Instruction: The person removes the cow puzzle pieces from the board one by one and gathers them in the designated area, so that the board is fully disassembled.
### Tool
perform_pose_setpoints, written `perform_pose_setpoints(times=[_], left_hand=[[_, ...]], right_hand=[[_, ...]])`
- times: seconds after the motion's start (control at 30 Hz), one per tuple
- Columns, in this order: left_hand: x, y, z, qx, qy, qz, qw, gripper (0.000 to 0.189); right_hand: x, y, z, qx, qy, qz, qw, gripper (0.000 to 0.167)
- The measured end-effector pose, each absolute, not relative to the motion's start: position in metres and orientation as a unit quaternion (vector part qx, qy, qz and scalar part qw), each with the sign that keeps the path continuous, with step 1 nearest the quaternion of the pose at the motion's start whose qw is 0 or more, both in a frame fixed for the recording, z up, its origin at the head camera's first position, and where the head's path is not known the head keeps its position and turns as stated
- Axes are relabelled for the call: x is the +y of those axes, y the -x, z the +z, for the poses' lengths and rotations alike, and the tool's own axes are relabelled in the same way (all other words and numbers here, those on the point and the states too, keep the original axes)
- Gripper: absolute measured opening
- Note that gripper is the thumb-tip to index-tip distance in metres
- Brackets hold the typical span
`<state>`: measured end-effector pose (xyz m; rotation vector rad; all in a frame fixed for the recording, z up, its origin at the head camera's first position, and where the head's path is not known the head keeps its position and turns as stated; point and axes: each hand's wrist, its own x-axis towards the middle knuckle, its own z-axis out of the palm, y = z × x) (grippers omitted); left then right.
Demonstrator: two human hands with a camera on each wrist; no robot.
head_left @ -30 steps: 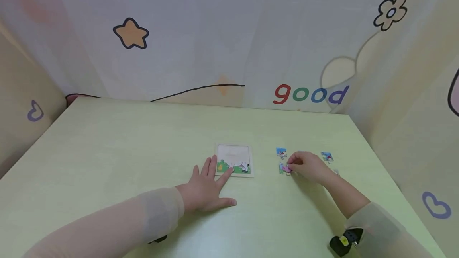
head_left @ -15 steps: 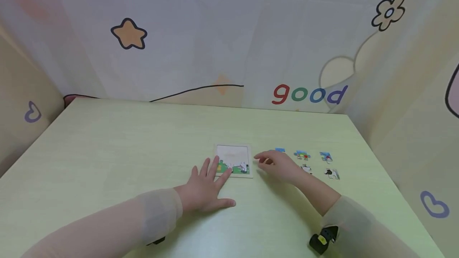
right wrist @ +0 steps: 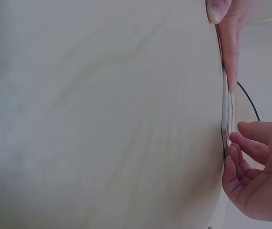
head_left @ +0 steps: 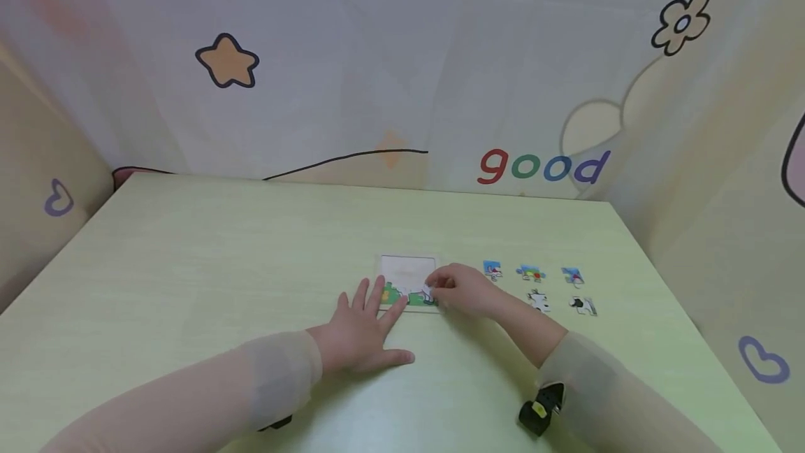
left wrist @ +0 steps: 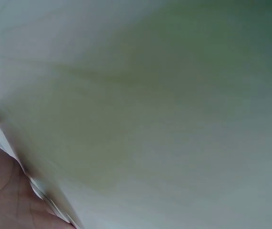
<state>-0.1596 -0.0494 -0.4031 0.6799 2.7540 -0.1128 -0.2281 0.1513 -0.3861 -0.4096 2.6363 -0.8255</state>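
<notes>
While my left hand (head_left: 365, 334) lies with its fingers straight and spread, gripping nothing, its index and middle fingers rest on the lower left part of the puzzle frame (head_left: 409, 271), which sits flat on the table (head_left: 189, 257) before me. My right hand (head_left: 468, 291) is at the frame's right side, fingers curled and fingertips over the lower right region; whether a piece is pinched between thumb and forefinger I cannot tell, as the fingers hide it. Green and white printed pieces (head_left: 416, 298) line the bottom of the frame; the area above them shows bare. Five loose pieces lie to the right, among them a blue piece (head_left: 492, 270) and a black-and-white piece (head_left: 583, 306).

Sound technique, in my judgement: keep the left fingers' pressure light and level so that the frame cannot slide; match tab to socket before pressing; then press straight down with one fingertip, since a sideways push could lift the neighbouring pieces out of line.
</notes>
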Motion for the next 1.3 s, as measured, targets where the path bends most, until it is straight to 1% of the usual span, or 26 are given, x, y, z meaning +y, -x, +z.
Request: perform_pose_setpoints(times=[0.27, 0.5, 0.73, 1.0, 1.2, 1.3], left_hand=[[-0.051, 0.158, -0.404, 0.958, -0.240, -0.036, 0.151, 0.090], [-0.048, 0.152, -0.389, 0.958, -0.238, -0.033, 0.158, 0.087], [-0.048, 0.151, -0.388, 0.959, -0.232, -0.039, 0.159, 0.087], [-0.048, 0.150, -0.390, 0.959, -0.232, -0.038, 0.158, 0.086], [-0.048, 0.151, -0.389, 0.959, -0.232, -0.041, 0.156, 0.086], [-0.049, 0.152, -0.389, 0.959, -0.231, -0.044, 0.157, 0.086]], right_hand=[[0.149, 0.236, -0.390, 0.924, 0.126, -0.309, 0.184, 0.011], [0.152, 0.237, -0.388, 0.914, 0.128, -0.339, 0.184, 0.006], [0.170, 0.233, -0.386, 0.901, 0.129, -0.374, 0.176, 0.013], [0.204, 0.225, -0.375, 0.890, 0.121, -0.402, 0.180, 0.029], [0.233, 0.216, -0.369, 0.886, 0.132, -0.407, 0.181, 0.031], [0.250, 0.211, -0.368, 0.886, 0.134, -0.410, 0.172, 0.033]])
